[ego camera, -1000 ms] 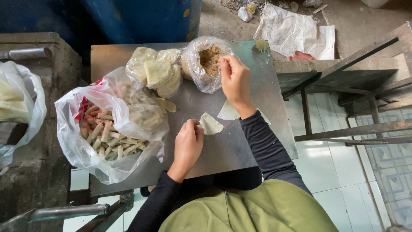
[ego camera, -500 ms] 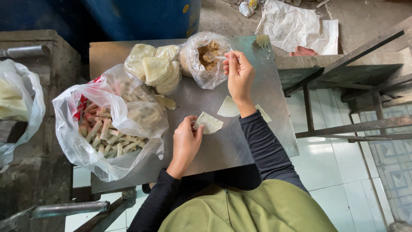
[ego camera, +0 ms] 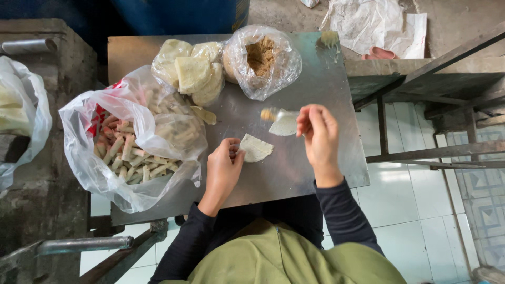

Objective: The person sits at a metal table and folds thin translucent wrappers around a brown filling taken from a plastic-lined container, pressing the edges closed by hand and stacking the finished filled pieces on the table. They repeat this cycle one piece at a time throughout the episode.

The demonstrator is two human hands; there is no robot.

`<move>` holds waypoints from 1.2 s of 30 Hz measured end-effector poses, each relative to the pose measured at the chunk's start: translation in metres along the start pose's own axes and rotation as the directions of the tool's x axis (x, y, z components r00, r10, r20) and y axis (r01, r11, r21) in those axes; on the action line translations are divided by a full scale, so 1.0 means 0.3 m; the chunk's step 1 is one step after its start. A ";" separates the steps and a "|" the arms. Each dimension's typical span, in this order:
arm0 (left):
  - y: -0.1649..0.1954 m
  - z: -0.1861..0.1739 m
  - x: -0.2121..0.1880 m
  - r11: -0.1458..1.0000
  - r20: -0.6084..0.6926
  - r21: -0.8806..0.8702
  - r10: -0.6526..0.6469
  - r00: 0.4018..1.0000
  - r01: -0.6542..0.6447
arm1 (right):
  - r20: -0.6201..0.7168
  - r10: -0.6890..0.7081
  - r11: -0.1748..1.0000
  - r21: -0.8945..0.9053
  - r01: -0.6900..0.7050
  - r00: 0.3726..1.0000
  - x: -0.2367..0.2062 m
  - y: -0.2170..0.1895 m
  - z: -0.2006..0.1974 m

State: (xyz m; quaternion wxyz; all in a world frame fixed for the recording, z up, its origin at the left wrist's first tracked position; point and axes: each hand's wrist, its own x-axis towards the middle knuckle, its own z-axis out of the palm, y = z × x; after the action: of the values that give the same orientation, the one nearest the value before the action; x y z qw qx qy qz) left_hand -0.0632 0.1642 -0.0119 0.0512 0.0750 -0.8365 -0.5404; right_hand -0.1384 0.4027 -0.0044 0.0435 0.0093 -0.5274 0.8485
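Fingers (ego camera: 235, 152) of the left hand (ego camera: 223, 171) are closing on the edge of a pale wrapper sheet (ego camera: 256, 148), which is lying flat on the metal worktop (ego camera: 315, 94) just in front of the person. The right hand (ego camera: 317, 134) is hovering a little above the worktop, and its fingers (ego camera: 304, 117) are pinching together on the handle of a small spoon (ego camera: 279, 113). The spoon is carrying a bit of brown filling at its tip and it is looking blurred. Under the spoon, a second wrapper piece (ego camera: 284, 126) is lying near the first one, but not touching it.

Farther from the hands, at the back of the worktop, a clear bag of brown filling (ego camera: 263, 58) is standing open. Beside it, on the left, a bag of folded pale wrappers (ego camera: 192, 71) is resting. A large white plastic bag (ego camera: 131, 142) is taking the left part of the worktop, and many finished rolls (ego camera: 126, 152) are lying inside it. Another white bag (ego camera: 21, 113) is sitting on the concrete block at the far left. Crumpled white paper (ego camera: 373, 26) is lying on the floor behind the worktop.
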 end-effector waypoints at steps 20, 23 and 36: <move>-0.014 -0.042 0.016 0.998 -0.004 -0.050 -0.032 0.999 0.032 | 0.361 0.017 0.927 -0.356 0.121 0.932 -0.199 0.165 -0.042; 0.001 -0.045 0.015 0.998 -0.003 -0.059 -0.035 0.999 0.035 | 0.432 -0.057 0.889 -0.388 0.243 0.900 -0.212 0.127 -0.044; 0.011 -0.029 -0.006 0.998 0.023 -0.042 0.045 0.999 -0.044 | 0.324 -0.241 0.837 -0.407 0.365 0.915 -0.205 0.011 -0.055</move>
State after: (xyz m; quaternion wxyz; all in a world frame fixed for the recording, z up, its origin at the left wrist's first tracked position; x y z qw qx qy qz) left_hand -0.0602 0.1580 -0.0054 0.0546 0.0486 -0.8270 -0.5574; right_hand -0.0768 0.4121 -0.0186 0.1099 0.1939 -0.7055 0.6727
